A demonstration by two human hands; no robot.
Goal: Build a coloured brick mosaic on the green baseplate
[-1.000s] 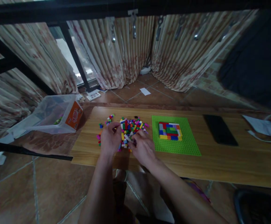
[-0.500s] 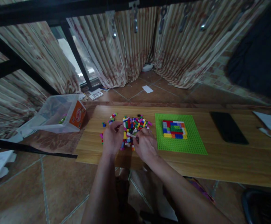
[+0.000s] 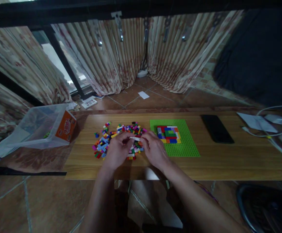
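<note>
Over the pile of loose toy bricks (image 3: 103,144), a long white toy brick (image 3: 136,138) is held between my two hands. My left hand (image 3: 118,149) has its thumb and forefinger closed at the brick's left end. From the other side, my right hand (image 3: 154,149) pinches the right end with bent fingers. Part of the pile is hidden beneath both hands. Just right of my right hand lies a green baseplate (image 3: 188,147), carrying a low, multicoloured block of joined bricks (image 3: 171,134).
The wooden table (image 3: 216,165) also bears a black phone-like slab (image 3: 217,128), white papers (image 3: 256,122) and white cables (image 3: 280,150) on the right. A clear plastic bin (image 3: 42,127) with an orange label stands beyond the table's left end. Patterned curtains (image 3: 121,58) hang behind.
The view has swung right, so the table things appear further left. My hands have come together on the white brick, which earlier was at my right fingertips; more of the pile's left side shows.
</note>
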